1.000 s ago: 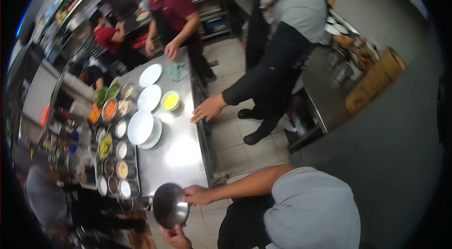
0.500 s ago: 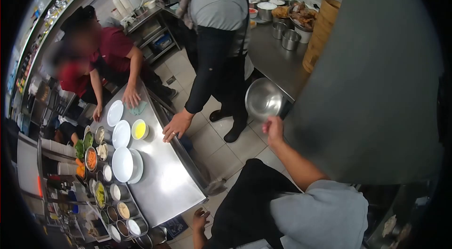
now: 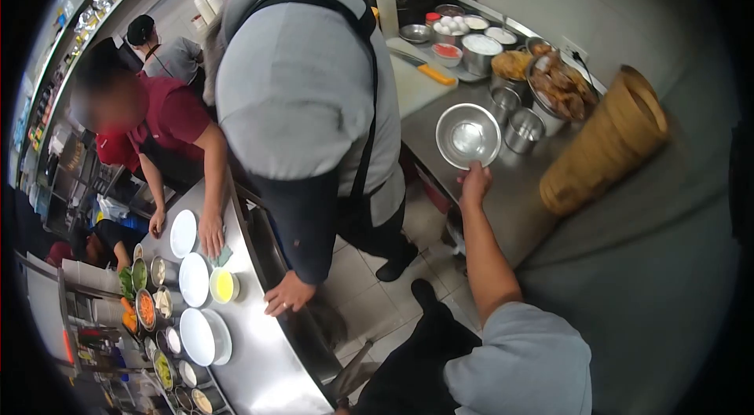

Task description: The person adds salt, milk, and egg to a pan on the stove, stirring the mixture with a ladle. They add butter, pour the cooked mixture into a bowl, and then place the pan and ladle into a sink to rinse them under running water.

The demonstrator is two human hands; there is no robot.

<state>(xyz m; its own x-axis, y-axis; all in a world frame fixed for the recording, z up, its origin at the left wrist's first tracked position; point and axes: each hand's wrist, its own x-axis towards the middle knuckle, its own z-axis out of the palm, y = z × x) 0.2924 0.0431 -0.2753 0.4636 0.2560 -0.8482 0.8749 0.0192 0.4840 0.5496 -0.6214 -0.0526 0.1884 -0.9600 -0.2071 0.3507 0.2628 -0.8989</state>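
My R hand has its fingers closed on the rim of the steel bowl, held out over the R desk, open side facing me. L hand is just a sliver at the bottom edge; can't tell if its fingers are open or closed. Nr the bowl: 2 steel tins on its right, bamboo stack well to the right & tilted in view, meat in a pan behind the tins. White board w/ orange-handled knife sits beyond, eggs in a pot behind. Co-worker in grey, btwn the 2 desks, has a hand on the edge of the L desk, nr plates & yellow cup. Person in red has a hand by a green cloth.
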